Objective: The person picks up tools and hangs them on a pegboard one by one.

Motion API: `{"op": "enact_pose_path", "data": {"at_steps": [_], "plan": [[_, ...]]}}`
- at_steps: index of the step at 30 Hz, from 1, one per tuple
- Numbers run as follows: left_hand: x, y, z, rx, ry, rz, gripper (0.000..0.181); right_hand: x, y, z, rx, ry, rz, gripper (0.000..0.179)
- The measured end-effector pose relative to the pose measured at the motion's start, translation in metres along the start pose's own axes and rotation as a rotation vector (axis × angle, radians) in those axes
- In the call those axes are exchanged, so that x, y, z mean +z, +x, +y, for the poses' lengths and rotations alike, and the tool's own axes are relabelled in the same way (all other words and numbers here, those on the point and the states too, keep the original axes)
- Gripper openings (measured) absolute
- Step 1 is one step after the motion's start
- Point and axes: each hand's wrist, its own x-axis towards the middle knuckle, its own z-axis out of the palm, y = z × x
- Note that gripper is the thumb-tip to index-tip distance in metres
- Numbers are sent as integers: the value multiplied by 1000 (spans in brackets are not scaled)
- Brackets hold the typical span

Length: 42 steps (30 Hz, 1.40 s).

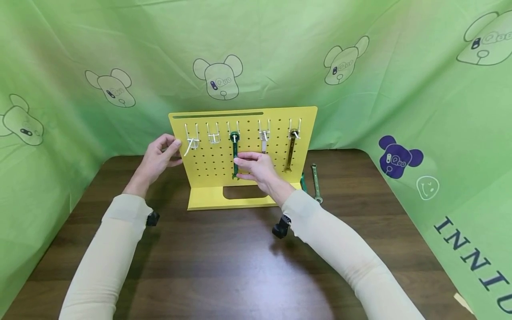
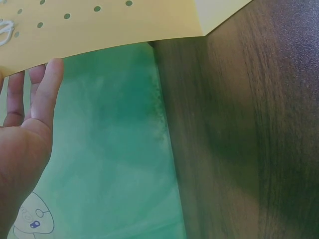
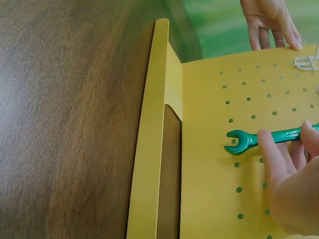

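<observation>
A yellow pegboard (image 1: 208, 164) with an L-shaped foot stands on the table. My right hand (image 1: 258, 169) pinches the shank of a green wrench (image 3: 244, 142) between thumb and fingers. The wrench hangs upright by its ring end on the board's middle white hook (image 1: 234, 126), its open jaw pointing down. At the board's left edge my left hand (image 1: 158, 158) grips the rim, thumb tip at the edge and other fingers reaching behind it. Partly covered by the right hand, a silver wrench (image 1: 264, 146) hangs one hook over; a dark bronze wrench (image 1: 291, 151) is on the rightmost hook.
Two white wire hooks, the leftmost hook (image 1: 192, 141) and its neighbour hook (image 1: 214, 137), carry no wrench. Right of the board, a metallic wrench (image 1: 316, 182) lies on the brown table (image 1: 224, 258), beside a partly hidden green tool (image 1: 303, 182). Green printed cloth (image 1: 280, 53) encloses the back and sides.
</observation>
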Motion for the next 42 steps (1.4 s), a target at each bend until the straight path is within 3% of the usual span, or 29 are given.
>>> {"op": "enact_pose_path", "data": {"at_steps": [11, 17, 22, 26, 29, 33, 36, 42], "plan": [[0, -1, -3, -18, 7, 3, 29, -1, -6, 12, 19, -58, 16, 28], [-1, -1, -5, -24, -5, -1, 27, -13, -22, 17, 36, -143, -75, 30], [-2, -1, -2, -19, -2, 0, 28, -31, -42, 8, 18, -246, -172, 39], [-2, 0, 0, -18, -6, -2, 27, -56, -55, -7, -32, -338, -190, 44], [0, -1, 4, -20, -14, -6, 25, -81, -61, -17, -80, -394, -154, 46], [4, -6, 14, -20, -15, -16, 23, -121, -64, -28, -123, -461, -50, 46], [5, -9, 20, -18, -10, -24, 23, -151, -62, -33, -110, -463, 33, 45], [2, -2, 8, -20, -18, -17, 24, -199, -59, -36, -62, -449, 163, 44]]}}
